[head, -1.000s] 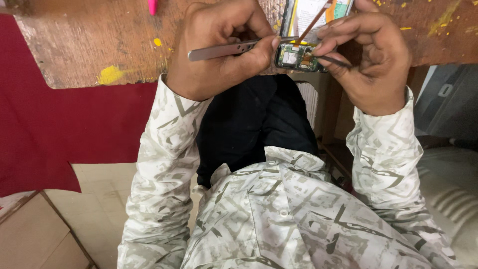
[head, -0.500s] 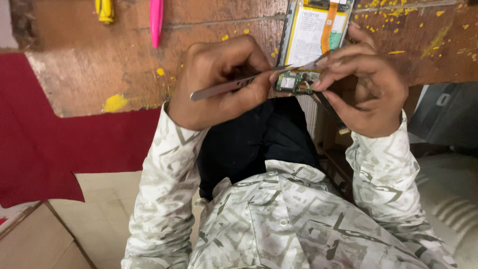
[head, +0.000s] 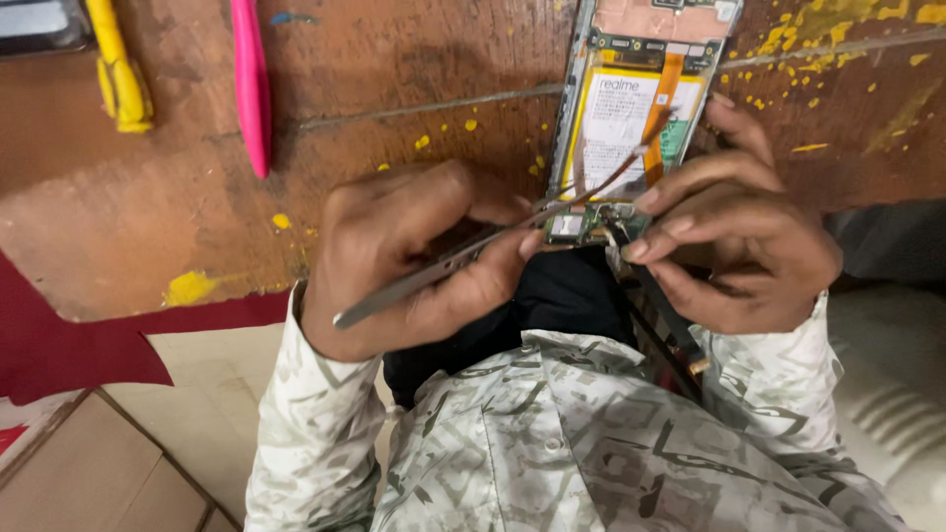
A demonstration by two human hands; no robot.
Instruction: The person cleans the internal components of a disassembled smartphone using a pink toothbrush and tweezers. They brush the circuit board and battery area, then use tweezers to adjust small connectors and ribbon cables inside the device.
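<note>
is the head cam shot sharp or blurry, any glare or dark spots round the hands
Head view: mostly sharp, the opened phone and tweezers crisp; light is soft and even, no strong glare; the left hand and right hand shade the dark gap beneath them; frame edges look slightly stretched.

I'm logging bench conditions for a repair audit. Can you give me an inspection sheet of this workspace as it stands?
Surface: worn wooden bench, flecked with yellow paint.
Job's things: opened phone, back removed, battery and small lower circuit board exposed; metal tweezers with tips at the lower board.
Clutter: pink tool and yellow tool lying at the bench's far side.
Grippers: left hand holds the tweezers; right hand steadies the phone's lower end, fingertips at the board.
Cables: thin brown wire across the battery; orange ribbon strip beside it.
Surroundings: red cloth, tiled floor, patterned shirt sleeves.
</note>
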